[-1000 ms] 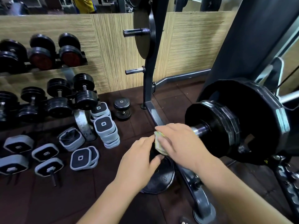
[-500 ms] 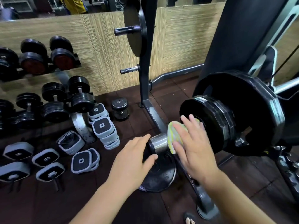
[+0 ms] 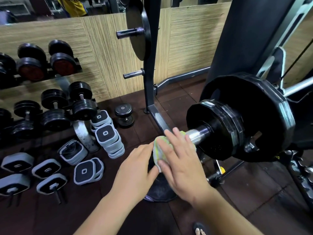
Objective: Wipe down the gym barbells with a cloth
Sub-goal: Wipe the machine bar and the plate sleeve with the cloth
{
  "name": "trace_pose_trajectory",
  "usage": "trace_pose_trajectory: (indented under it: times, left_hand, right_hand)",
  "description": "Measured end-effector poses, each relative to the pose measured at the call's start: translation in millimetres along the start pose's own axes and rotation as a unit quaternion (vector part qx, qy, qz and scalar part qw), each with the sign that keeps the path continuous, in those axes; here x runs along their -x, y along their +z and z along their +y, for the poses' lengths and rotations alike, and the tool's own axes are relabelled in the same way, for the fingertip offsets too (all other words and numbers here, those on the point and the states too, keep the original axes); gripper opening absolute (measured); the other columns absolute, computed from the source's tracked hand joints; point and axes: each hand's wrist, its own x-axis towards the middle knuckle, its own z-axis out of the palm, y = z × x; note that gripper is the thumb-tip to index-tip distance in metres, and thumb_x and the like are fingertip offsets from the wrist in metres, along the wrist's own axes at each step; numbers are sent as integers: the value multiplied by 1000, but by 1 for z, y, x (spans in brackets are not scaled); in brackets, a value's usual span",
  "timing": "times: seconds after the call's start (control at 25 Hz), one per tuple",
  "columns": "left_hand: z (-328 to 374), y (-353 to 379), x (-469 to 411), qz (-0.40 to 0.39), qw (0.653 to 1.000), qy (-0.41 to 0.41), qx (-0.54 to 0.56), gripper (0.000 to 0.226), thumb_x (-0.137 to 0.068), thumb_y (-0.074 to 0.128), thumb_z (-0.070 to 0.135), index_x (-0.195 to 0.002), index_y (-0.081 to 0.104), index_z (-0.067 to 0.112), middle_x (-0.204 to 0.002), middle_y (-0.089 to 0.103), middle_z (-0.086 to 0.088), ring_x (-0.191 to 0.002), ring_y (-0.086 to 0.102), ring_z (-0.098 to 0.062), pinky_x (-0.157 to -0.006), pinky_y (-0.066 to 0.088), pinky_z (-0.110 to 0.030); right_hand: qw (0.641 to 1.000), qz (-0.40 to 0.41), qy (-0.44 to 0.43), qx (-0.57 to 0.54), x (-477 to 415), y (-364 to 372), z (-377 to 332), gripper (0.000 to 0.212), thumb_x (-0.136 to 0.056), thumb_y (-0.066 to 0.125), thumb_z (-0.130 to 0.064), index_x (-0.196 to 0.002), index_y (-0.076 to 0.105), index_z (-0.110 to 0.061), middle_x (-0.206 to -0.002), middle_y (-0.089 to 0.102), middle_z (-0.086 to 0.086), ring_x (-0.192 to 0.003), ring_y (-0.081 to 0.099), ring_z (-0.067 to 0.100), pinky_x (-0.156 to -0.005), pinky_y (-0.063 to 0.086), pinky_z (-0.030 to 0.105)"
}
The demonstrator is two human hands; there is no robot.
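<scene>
Just left of the cloth, the left hand (image 3: 135, 165): loose, a little bent, holding nothing, thumb tip touching the cloth's edge. Half a second back, cupped over the bare end of the bar; now off it, making room.

In the middle, the green-and-white cloth (image 3: 158, 150), pulled back from the weights to the very tip of the bar.

On top of it, the right hand (image 3: 181, 160): fingers spread wide and nearly straight, thumb at the cloth's lower edge, pressing the cloth down, not squeezing.

Farther right, the shiny bar sleeve (image 3: 198, 134), now bare up to the black plates (image 3: 220, 129).

Probably one rub along this end done, with more of the bar left to wipe.
</scene>
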Motion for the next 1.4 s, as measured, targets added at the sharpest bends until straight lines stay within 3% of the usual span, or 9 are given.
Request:
trace_pose_trajectory:
  times: [0.08,0.24,0.4,0.56,0.68,0.92,1.12,1.4]
  left_hand:
    - [1,0,0,0,1000,4,0,65,-91,58,42,-149,28,40,-142,41,25,-132,37,0,-101,36,-20]
    - [1,0,1,19,1000,0,-6,63,-93,55,48,-150,29,37,-143,39,25,-131,37,1,-101,34,-18]
    - [1,1,0,7,1000,5,-1,63,-90,56,43,-147,30,42,-139,43,26,-130,41,0,-100,40,-22]
    - [0,3,2,19,1000,-4,-17,64,-93,55,48,-150,30,35,-144,41,22,-133,36,0,-100,29,-15]
    - [1,4,2,16,1000,-3,-18,64,-92,57,48,-149,32,35,-144,43,21,-132,40,-2,-100,32,-15]
    - [2,2,1,16,1000,-4,-25,67,-93,53,52,-152,24,37,-147,37,23,-133,34,1,-104,32,-18]
    - [4,-5,5,24,999,-36,-29,70,-93,50,55,-153,22,35,-148,35,23,-136,29,1,-108,33,-22]
    - [0,-24,41,106,984,-132,-57,69,-92,53,54,-152,28,32,-145,42,20,-135,31,-1,-107,29,-18]
  right_hand:
    - [1000,-14,-17,11,0,-9,21,54,-102,45,-41,-150,45,-16,-164,32,6,-157,15,25,-125,16,53]
    - [995,-5,93,26,-22,-28,36,59,-103,37,-47,-151,43,-14,-161,36,7,-156,18,25,-126,17,52]
    - [996,-82,-8,35,-22,-21,9,61,-102,36,-51,-152,42,-15,-154,47,2,-152,29,25,-125,19,47]
    - [989,-101,63,84,-44,-44,43,64,-99,26,-55,-141,53,-15,-135,61,6,-139,45,28,-122,24,45]
    - [988,-131,23,74,-47,-36,16,61,-97,27,-56,-137,57,-20,-128,63,1,-131,49,26,-120,27,46]
    - [996,-68,34,46,-27,-44,45,45,-102,39,-46,-136,57,-22,-128,61,-4,-133,50,24,-118,32,48]
    - [995,-92,-26,31,-46,-43,30,42,-102,38,-46,-131,60,-26,-116,64,-8,-111,59,21,-102,46,43]
    - [982,-132,-131,-37,-71,-37,-11,45,-100,31,-49,-131,56,-28,-115,63,-6,-104,58,25,-82,55,44]
